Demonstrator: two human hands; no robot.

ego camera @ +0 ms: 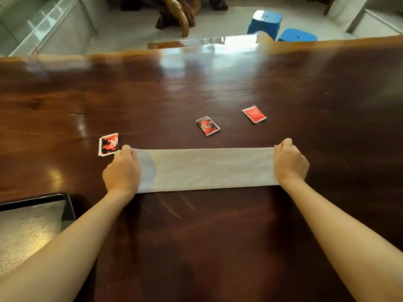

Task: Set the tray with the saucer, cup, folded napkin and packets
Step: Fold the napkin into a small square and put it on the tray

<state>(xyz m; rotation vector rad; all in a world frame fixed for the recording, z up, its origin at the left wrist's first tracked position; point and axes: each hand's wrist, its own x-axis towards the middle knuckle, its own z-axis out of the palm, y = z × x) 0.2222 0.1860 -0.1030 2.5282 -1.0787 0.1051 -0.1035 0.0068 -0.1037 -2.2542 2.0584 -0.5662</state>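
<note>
Where it lies flat on the dark polished wooden table (218, 88), the napkin (207, 168) forms a long pale band running left to right in front of the person, already folded into a strip. The left hand (122, 171) grips its left end and the right hand (291, 163) its right end; each hand is curled closed, fingers bunched together over the far corner of the cloth with the thumb tucked in against them, so the short edges are pinched and the strip is drawn out straight between them. The undersides of the fingers are hidden, so how much cloth is gathered inside each grip cannot be told.

Three packets lie loose on the table beyond the napkin. One red, black and white packet (108, 144) sits just beside the left hand's knuckles, near or touching the cloth's far left corner. A second packet (207, 126) of the same colouring lies crumpled a little past the middle of the strip, apart from it. A plain red packet with white edges (254, 114) lies further off towards the right. Any printing on them is too blurred to read.

The tray (65, 201), black-rimmed with a grey textured floor, juts in at the lower left, partly behind the left forearm; the part in view holds nothing. Two blue stools (265, 21) stand on the floor past the table's far edge.
</note>
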